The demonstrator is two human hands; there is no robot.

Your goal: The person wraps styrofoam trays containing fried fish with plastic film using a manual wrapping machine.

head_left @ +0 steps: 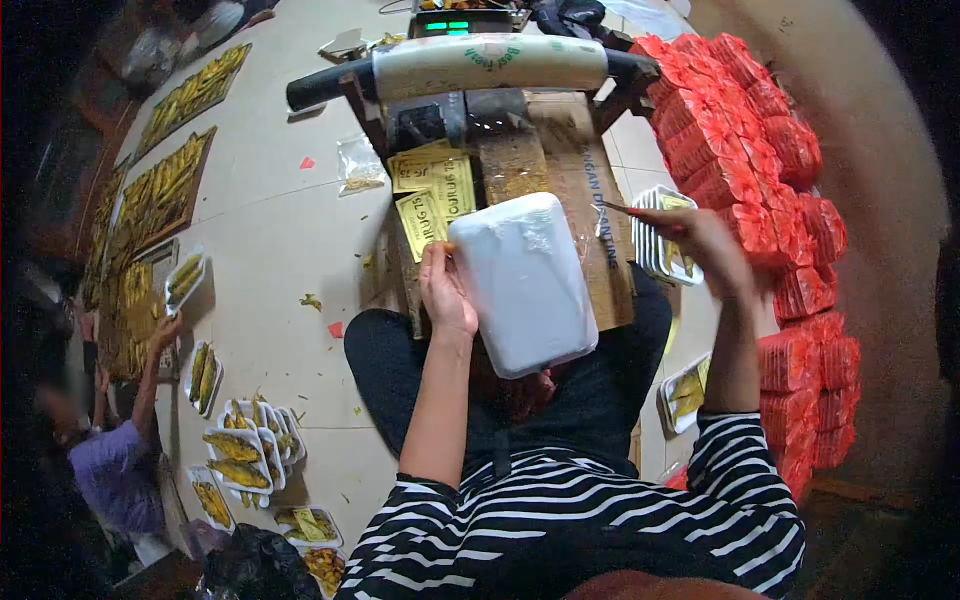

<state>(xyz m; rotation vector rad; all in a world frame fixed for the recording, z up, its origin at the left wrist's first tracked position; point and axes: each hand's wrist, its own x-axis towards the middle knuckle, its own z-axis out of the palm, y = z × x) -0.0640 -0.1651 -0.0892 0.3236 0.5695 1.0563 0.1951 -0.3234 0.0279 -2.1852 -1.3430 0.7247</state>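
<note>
My left hand (447,295) grips the left edge of a white foam tray (525,290), its smooth underside facing up and crumpled clear film bunched at its far end. To the right, my right hand (700,245) is closed around a thin, knife-like tool (630,210) that points left, apart from the tray. Below the tray lies a cardboard-covered board (575,150) with printed lettering. Yellow printed labels (425,215) are spread on its left side. A large roll of clear film (490,65) is mounted across the board's far end.
Red-wrapped packs (715,150) are stacked along the right. Stacked white trays (650,230) stand beside my right hand. On the left floor are filled trays (240,450) and flat racks of yellowish fish-like pieces (165,190). A person in purple (120,475) handles another tray there. Beyond the roll is a scale (460,22).
</note>
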